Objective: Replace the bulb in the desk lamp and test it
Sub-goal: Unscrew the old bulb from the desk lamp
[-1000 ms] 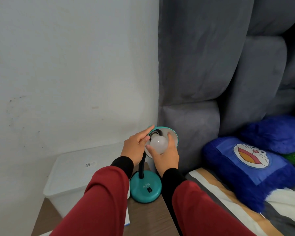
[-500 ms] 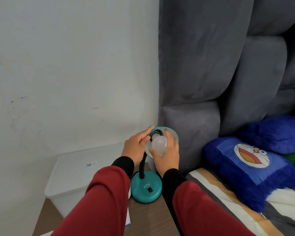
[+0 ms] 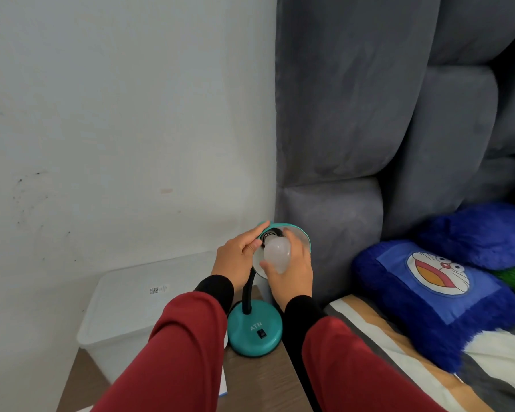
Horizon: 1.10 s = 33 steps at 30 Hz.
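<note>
While two red sleeves (image 3: 176, 352) are reaching in from the near edge, the lamp (image 3: 254, 330) is standing just beyond them on a wooden table (image 3: 262, 382), its round teal base showing a black switch (image 3: 261, 333). A black neck is rising from that base to the teal shade (image 3: 302, 237), which is tilting toward the camera. The left hand (image 3: 237, 260) is gripping the shade's left rim, fingers curled round its edge. The right hand (image 3: 292, 275) is wrapping its thumb and fingers round the white bulb (image 3: 277, 252), which is sitting in the mouth of the shade with its neck pointing at the dark socket; whether it is seated there I cannot tell. Left of the lamp, a white plastic box (image 3: 137, 304) with a small label is lying on the table, against the white wall (image 3: 116, 114). Right of the lamp, a striped bed cover (image 3: 399, 367) is carrying a blue cartoon cushion (image 3: 440, 292). Behind the lamp, a grey padded headboard (image 3: 354, 114) is rising up.
</note>
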### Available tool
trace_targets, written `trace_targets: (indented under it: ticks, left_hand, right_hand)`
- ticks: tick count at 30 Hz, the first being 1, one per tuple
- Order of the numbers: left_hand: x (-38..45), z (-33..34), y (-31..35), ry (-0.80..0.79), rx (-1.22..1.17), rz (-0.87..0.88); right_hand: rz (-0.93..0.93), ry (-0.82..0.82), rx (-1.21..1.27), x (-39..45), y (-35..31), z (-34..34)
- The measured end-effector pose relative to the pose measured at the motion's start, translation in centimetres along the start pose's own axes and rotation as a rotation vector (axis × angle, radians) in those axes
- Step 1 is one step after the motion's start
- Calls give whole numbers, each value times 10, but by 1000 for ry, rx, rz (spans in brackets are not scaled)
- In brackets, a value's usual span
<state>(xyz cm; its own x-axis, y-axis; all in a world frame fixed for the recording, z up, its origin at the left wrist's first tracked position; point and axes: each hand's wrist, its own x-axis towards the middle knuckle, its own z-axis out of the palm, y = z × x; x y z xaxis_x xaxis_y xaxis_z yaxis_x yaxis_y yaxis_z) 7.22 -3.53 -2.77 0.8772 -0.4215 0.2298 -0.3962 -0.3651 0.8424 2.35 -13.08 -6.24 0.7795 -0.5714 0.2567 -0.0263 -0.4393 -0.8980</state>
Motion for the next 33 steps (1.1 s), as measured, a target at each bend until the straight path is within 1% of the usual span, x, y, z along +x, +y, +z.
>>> trace_targets:
  ticks: [3,4,7,8,11,12,15,16,20,22,25,33]
  left_hand:
    - [0,0,0,-6,-3,2]
    - [0,0,1,-4,-2,2]
    - [0,0,1,1,-9,3]
    - [0,0,1,1,-13,2]
    - [-1,0,1,3,-26,-3]
    - [-1,1,1,5,-28,-4]
    - [-1,1,2,4,-40,-10]
    - [-1,1,2,2,-39,-11]
    - [0,1,1,7,-23,-7]
    - [0,2,1,11,-18,-8]
    - [0,1,0,17,-14,-6]
    - [0,-2,4,0,92,13]
  right_hand:
    - [134,-4,87,2,1,0]
    - [131,-17,73,2,1,0]
    - [16,-8,12,-1,1,1]
    - [4,-9,14,-1,0,1]
    - [90,-35,53,1,-1,0]
    - [88,-47,33,1,-1,-1]
    - [-51,-48,-77,-2,-1,1]
    - [-65,-44,-84,-2,-2,1]
    - [102,-56,-21,0,-4,0]
    - [78,-80,-80,0,-3,-1]
    - [28,-65,-109,-2,-3,-5]
    - [64,-69,-147,-6,-8,-18]
